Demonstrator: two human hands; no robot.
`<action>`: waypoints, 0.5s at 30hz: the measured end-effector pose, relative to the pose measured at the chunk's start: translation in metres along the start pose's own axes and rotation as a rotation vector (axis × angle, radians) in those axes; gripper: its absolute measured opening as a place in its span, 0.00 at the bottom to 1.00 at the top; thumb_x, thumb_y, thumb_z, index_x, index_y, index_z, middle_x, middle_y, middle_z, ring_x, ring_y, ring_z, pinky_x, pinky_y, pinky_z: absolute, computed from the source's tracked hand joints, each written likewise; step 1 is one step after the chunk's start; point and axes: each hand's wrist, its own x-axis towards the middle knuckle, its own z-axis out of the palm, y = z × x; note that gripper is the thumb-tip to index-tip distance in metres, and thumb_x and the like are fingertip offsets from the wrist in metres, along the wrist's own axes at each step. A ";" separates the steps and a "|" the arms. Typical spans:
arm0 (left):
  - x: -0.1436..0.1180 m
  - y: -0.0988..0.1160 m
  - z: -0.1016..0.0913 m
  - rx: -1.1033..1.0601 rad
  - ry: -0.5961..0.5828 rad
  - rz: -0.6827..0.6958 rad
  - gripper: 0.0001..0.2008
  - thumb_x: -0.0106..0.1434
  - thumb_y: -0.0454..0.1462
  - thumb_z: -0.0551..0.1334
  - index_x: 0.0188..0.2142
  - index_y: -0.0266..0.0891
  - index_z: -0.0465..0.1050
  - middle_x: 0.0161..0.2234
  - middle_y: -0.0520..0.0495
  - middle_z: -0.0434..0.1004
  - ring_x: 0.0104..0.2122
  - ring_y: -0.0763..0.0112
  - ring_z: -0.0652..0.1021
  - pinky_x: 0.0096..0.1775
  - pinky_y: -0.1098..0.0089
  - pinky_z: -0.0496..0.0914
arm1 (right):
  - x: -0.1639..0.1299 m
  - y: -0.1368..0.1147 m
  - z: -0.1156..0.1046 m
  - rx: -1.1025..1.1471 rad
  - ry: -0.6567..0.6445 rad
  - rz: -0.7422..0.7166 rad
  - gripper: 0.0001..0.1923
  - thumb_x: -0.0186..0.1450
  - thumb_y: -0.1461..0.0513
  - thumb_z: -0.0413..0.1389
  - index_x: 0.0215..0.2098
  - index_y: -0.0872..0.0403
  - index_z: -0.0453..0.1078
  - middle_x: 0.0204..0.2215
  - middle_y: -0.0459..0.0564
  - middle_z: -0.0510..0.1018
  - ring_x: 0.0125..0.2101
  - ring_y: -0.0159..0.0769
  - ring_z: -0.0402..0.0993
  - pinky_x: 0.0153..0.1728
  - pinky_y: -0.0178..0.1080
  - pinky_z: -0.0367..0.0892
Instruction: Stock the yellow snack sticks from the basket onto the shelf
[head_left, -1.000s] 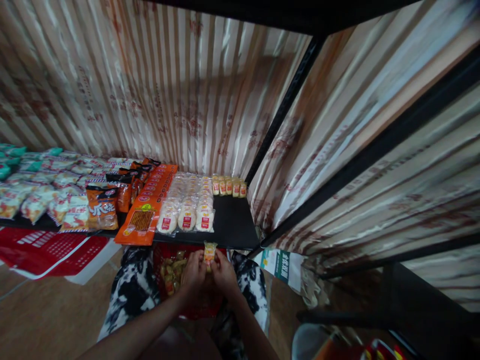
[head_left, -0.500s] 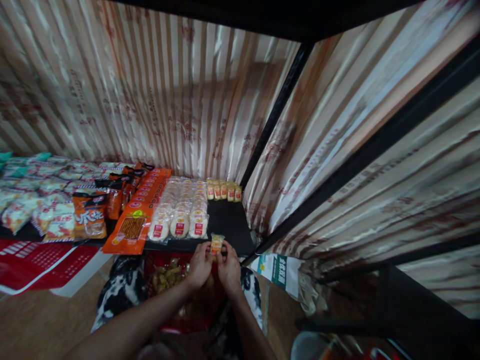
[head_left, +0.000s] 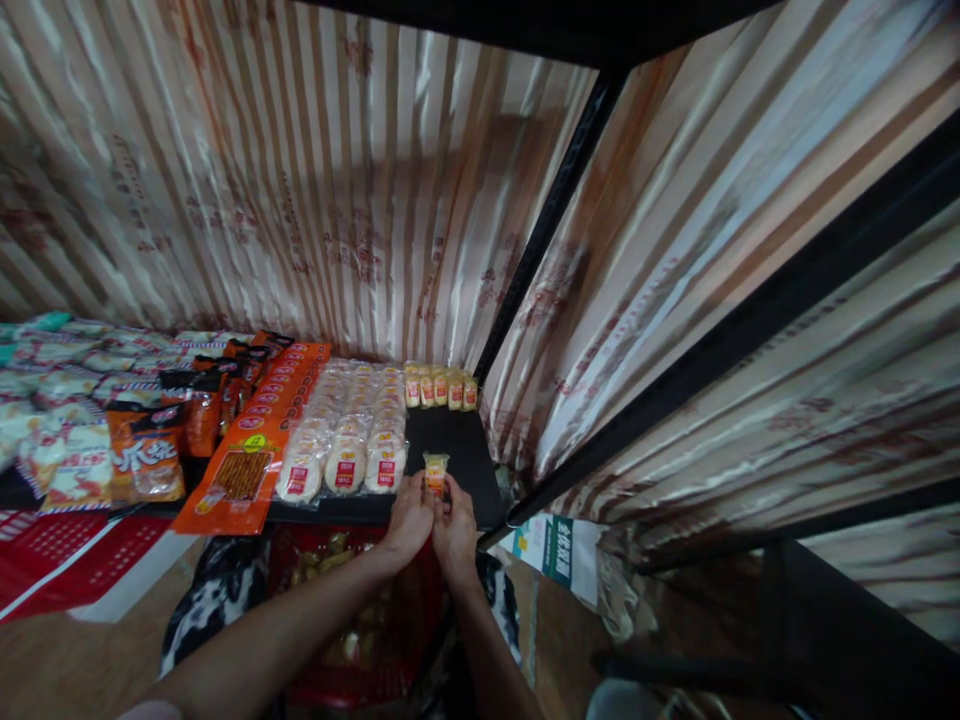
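- Left hand [head_left: 412, 520] and right hand [head_left: 456, 527] pinch a small yellow plastic-wrapped packet [head_left: 435, 471] at a flat black shelf [head_left: 450, 437], apparently placing it.
- Next seems to need steady lowering.

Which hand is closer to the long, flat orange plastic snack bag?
Left. The left hand is right of the orange bag, at the front of the black shelf; the right hand is farther right.

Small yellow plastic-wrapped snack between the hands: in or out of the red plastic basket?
Out: left hand and right hand hold the yellow snack at the black shelf, beyond the red basket.
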 end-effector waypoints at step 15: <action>0.038 0.006 0.016 -0.061 0.080 -0.034 0.19 0.63 0.34 0.50 0.52 0.28 0.63 0.49 0.34 0.70 0.50 0.64 0.71 0.53 0.68 0.62 | 0.027 0.010 0.021 0.030 -0.024 0.104 0.26 0.61 0.61 0.46 0.58 0.56 0.61 0.44 0.58 0.69 0.35 0.37 0.72 0.38 0.38 0.68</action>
